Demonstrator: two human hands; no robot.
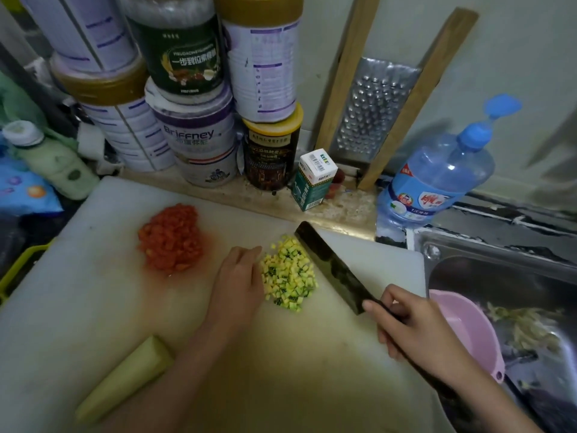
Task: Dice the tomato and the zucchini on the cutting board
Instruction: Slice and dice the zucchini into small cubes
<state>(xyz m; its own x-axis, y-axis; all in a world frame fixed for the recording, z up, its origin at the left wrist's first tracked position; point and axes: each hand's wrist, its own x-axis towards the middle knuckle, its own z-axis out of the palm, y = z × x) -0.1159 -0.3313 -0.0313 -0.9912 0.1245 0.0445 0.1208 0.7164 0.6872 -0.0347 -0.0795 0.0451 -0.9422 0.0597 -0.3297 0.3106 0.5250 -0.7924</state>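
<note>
A white cutting board (93,307) fills the counter in front of me. A heap of red diced tomato (171,239) lies at its far left. Small yellow-green zucchini cubes (288,273) form a pile in the middle. My left hand (239,282) rests flat against the left side of that pile, fingers together. My right hand (415,326) grips the handle of a dark cleaver (331,267), whose blade stands against the right side of the pile. A peeled length of zucchini (125,379) lies at the near left of the board.
Stacked tins (193,142) and a small carton (315,179) stand behind the board. A metal grater (374,110) leans on the wall. A blue detergent bottle (437,179) stands by the sink (499,276), which holds a pink bowl (468,332) and peelings.
</note>
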